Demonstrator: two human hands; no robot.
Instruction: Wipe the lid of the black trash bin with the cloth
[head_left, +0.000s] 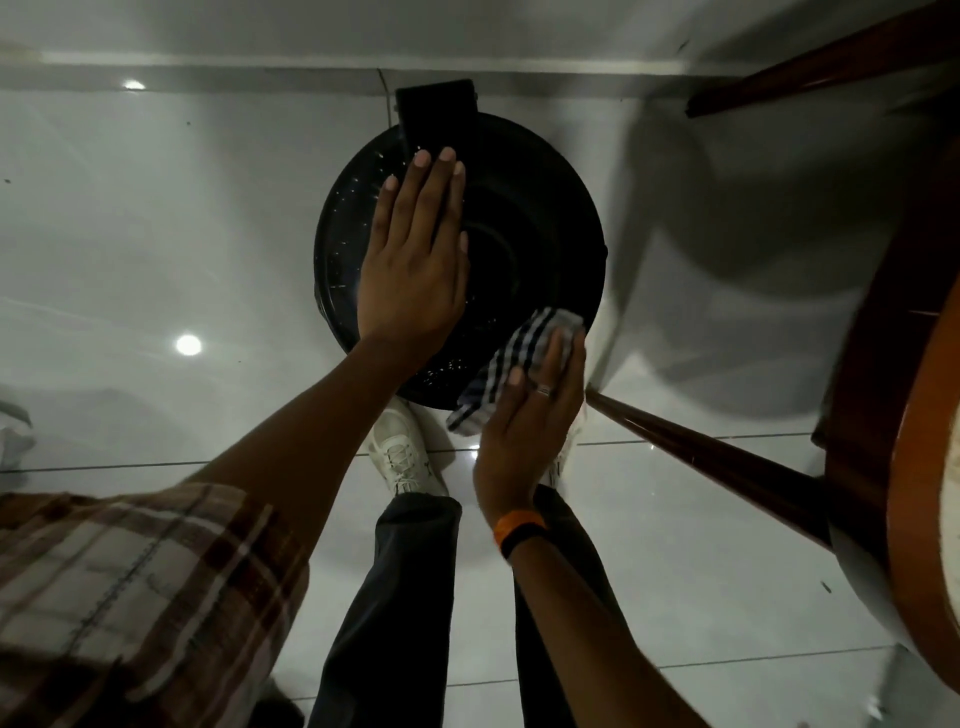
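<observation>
The black trash bin's round lid (524, 228) sits on the white tiled floor (156, 218), its far edge close to the wall. The left hand (413, 260) lies flat, fingers spread, on the lid's left side. The right hand (530, 421) presses the striped cloth (511, 364) against the near-right rim, just beside a wooden chair leg (717, 457); open floor lies left

The left hand (413, 260) is lying flat, fingers extended, on the lid (535, 228) of the black trash bin. The right hand (530, 431) is pressing a striped cloth (511, 358) against the lid's near right edge. A wooden chair (857, 415) is standing just beside.
</observation>
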